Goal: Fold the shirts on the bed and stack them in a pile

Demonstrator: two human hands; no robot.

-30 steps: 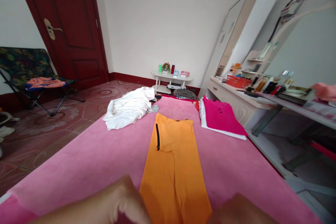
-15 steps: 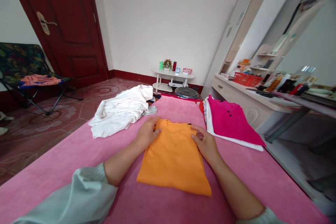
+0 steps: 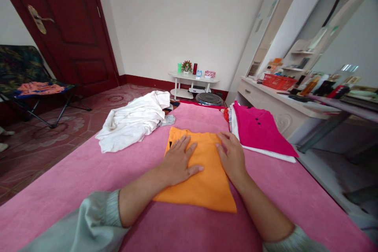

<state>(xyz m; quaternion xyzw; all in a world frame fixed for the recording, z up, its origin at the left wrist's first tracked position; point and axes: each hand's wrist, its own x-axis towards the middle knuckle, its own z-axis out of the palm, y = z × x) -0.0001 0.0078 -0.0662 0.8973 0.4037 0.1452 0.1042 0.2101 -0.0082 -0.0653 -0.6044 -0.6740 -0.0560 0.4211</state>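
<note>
A folded orange shirt (image 3: 203,189) lies flat on the pink bedspread (image 3: 141,224) in front of me. My left hand (image 3: 178,163) rests palm down on its left half, fingers spread and holding nothing. At the shirt's upper right edge is my right hand (image 3: 233,157), its fingers loosely bent and apart, touching the cloth without a visible grip. To the right is a folded magenta shirt (image 3: 262,132) on top of a white garment (image 3: 271,154). A rumpled white heap of cloth (image 3: 132,120) lies to the far left of the orange shirt.
A folding chair (image 3: 29,63) holding an orange garment (image 3: 41,88) stands by the dark red door (image 3: 73,15). Beyond the bed is a low white table (image 3: 193,76) with small items. On the right, a dresser (image 3: 274,102) carries a red basket (image 3: 279,82) and bottles.
My left hand has moved from the shirt's upper left edge inward and nearer, and now lies flat on the cloth. My right hand stays at the right edge. The view has shifted slightly.
</note>
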